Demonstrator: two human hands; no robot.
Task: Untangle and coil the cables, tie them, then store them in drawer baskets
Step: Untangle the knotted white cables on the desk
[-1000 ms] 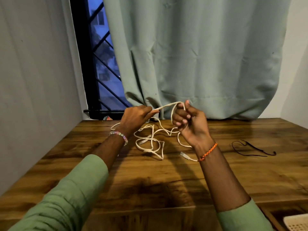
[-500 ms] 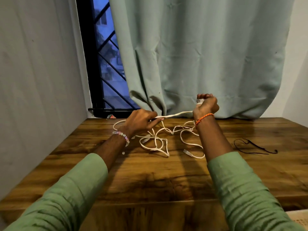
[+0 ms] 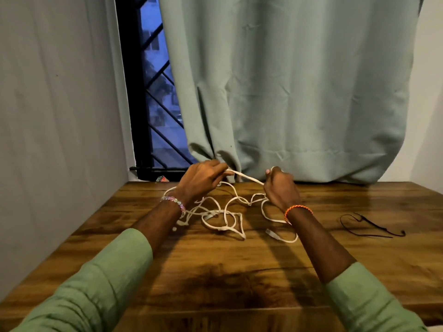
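Note:
A tangled flat white cable [image 3: 223,213] lies in loose loops on the wooden table [image 3: 215,271], one plug end near my right wrist. My left hand [image 3: 201,179] pinches a stretch of this cable above the table's far edge. My right hand [image 3: 280,186] grips the same stretch a little to the right, fingers curled round it, and a short taut length runs between the two hands. A thin black cable [image 3: 369,226] lies loosely looped on the table at the right, apart from both hands.
A pale green curtain [image 3: 299,92] hangs right behind the table's far edge. A barred window [image 3: 158,116] shows at the back left, and a grey wall [image 3: 60,140] borders the table's left side. A small red object [image 3: 162,179] sits on the sill.
My right hand has dropped lower and come nearer my left hand, shortening the taut length between them. The view has shifted slightly; the loops on the table lie much as before.

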